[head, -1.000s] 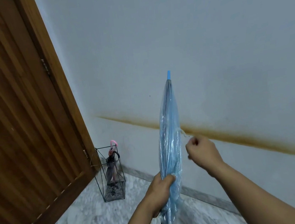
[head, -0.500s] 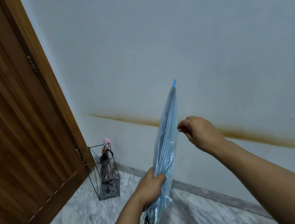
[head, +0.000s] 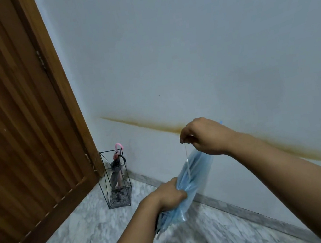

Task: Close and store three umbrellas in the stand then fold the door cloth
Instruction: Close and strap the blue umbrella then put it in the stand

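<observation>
1. The left hand grips the folded blue umbrella near its lower end.
2. Its long axis slants up-right toward the wall.
3. The right hand pinches its thin tie strap.

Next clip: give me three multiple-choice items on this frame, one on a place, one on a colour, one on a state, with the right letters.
1. Where does the wire stand sit?
A. in the corner beside the door
B. in the middle of the floor
C. hung on the wall

2. What colour is the umbrella in the hands?
A. red
B. light blue
C. black

3. What is the right hand doing?
A. hanging idle
B. pressing flat on the wall
C. pinching the thin strap

Key: 1 A, it stands on the floor by the door. 2 B, its folded canopy is translucent blue. 3 C, the strap runs down from its fingertips while the left hand grips the canopy.
</observation>
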